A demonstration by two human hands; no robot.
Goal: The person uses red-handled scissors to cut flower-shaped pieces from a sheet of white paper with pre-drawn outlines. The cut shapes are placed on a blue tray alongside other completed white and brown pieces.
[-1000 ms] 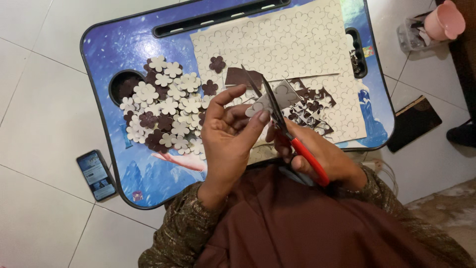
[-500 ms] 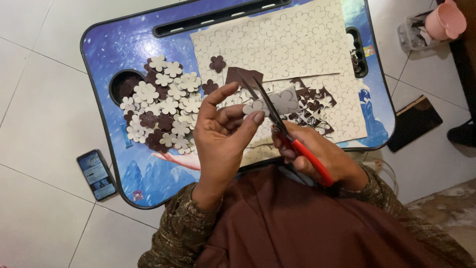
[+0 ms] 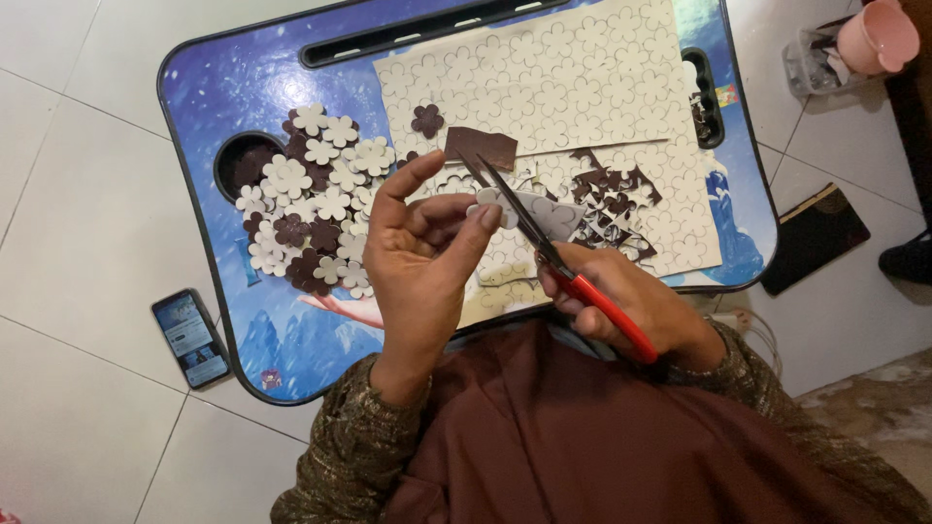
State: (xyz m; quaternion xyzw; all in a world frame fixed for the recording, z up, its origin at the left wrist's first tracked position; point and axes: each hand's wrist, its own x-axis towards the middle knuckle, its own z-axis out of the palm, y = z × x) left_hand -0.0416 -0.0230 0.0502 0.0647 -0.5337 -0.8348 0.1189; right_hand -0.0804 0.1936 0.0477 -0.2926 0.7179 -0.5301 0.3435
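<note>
**Here: flower shapes being cut from a printed sheet, head view**

Head view, places given from the blue lap table (image 3: 209, 87).

- Left hand (image 3: 419, 260): over the table's near edge, fingers closed in a pinch on a pale strip of flower outlines (image 3: 544, 212), raised off the surface so the blades can pass around it.
- Right hand (image 3: 621, 303): just off the near edge, closed through the red handles of the scissors (image 3: 544, 233); the blades stand parted, crossing the strip.
- Cut flowers (image 3: 316, 209): pale and brown, heaped at the table's left side beside and partly over the round cup recess, apart from the cutting.
- Uncut sheets (image 3: 553, 82): flat across the far right of the table, within reach.
- Brown offcuts (image 3: 607, 194): strewn on the lower sheet, right of the blades.
- Phone (image 3: 191, 338): on the floor tiles, left of the table.
- Pink cup (image 3: 879, 37): on the floor, beyond the far right corner.
</note>
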